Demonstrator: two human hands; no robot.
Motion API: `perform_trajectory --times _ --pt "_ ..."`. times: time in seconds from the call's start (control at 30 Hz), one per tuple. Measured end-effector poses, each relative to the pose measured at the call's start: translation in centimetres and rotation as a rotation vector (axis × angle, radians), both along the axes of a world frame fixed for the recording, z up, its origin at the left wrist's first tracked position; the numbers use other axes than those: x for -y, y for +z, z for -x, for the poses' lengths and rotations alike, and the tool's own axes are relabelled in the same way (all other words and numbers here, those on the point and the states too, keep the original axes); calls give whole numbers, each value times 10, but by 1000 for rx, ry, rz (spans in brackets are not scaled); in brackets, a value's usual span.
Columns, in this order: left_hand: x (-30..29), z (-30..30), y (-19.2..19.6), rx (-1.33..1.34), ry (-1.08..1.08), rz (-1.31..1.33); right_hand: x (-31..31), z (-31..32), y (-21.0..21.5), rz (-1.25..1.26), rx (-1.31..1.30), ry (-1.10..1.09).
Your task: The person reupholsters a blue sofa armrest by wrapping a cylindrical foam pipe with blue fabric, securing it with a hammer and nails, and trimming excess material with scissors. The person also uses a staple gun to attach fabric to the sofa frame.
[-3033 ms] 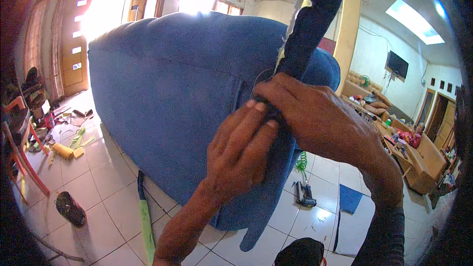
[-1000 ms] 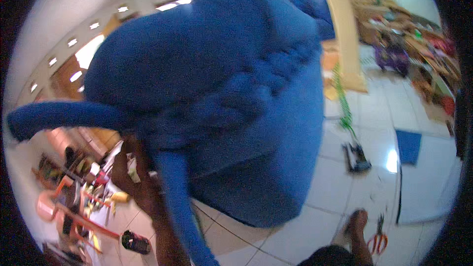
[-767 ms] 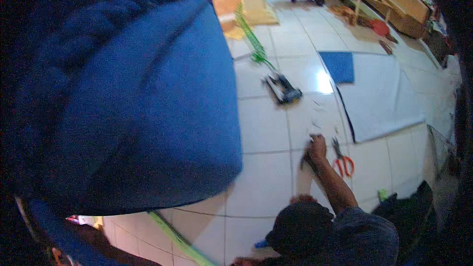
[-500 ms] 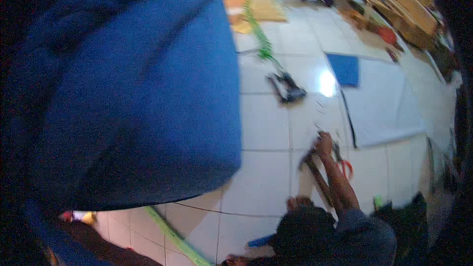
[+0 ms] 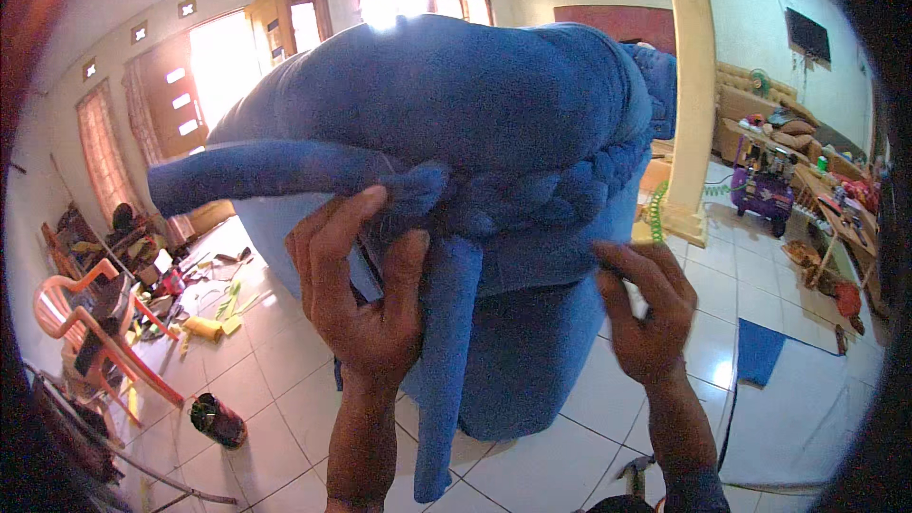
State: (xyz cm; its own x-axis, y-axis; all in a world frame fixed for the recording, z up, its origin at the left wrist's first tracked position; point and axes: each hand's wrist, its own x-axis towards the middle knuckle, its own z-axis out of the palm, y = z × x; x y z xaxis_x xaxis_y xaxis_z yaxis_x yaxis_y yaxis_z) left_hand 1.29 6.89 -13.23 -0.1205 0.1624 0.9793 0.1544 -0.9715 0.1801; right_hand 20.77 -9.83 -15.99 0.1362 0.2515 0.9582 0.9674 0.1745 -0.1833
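A large blue upholstered seat (image 5: pixel 456 85) fills the middle, with a thick braid of stuffed blue fabric (image 5: pixel 537 199) running around its side. My left hand (image 5: pixel 351 294) pinches the near end of the braid between thumb and forefinger. From this end, one loose blue fabric tube (image 5: pixel 256 171) sticks out to the left, and another blue tube (image 5: pixel 446 361) hangs down. My right hand (image 5: pixel 651 304) is closed at the right of the braid, thumb and forefinger together in a pinch. Whatever lies between those fingertips is too small to make out.
A hammer (image 5: pixel 635 473) lies on the tiles near my right forearm. At left stand a pink plastic chair (image 5: pixel 85 313) and a dark can (image 5: pixel 218 420), with scraps behind. A cream pillar (image 5: pixel 689 95), purple compressor (image 5: pixel 760 198) and white sheet (image 5: pixel 793 418) are at right.
The view has swung up from the floor to the seat. My right hand has risen from the tiles beside red-handled scissors to the braid. My left hand now shows at the braid's end.
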Motion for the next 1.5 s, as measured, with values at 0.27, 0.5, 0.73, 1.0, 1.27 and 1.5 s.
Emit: perform_trajectory --times 0.27,0.5,0.73,1.0,1.27,1.5 --pt "-16 5 19 15 -20 -7 -59 66 91 -165 290 0" --pt "-10 0 29 -14 88 -226 -74 68 108 -160 -1 180" --pt "-10 9 22 -73 10 -370 -64 70 113 -48 -80 252" --pt "-9 6 20 111 -322 92 -49 65 131 161 244 320" --pt "-25 13 36 -97 -65 -181 -51 55 118 119 210 297" --pt "-13 15 24 -233 32 -88 -61 64 114 -16 21 281"
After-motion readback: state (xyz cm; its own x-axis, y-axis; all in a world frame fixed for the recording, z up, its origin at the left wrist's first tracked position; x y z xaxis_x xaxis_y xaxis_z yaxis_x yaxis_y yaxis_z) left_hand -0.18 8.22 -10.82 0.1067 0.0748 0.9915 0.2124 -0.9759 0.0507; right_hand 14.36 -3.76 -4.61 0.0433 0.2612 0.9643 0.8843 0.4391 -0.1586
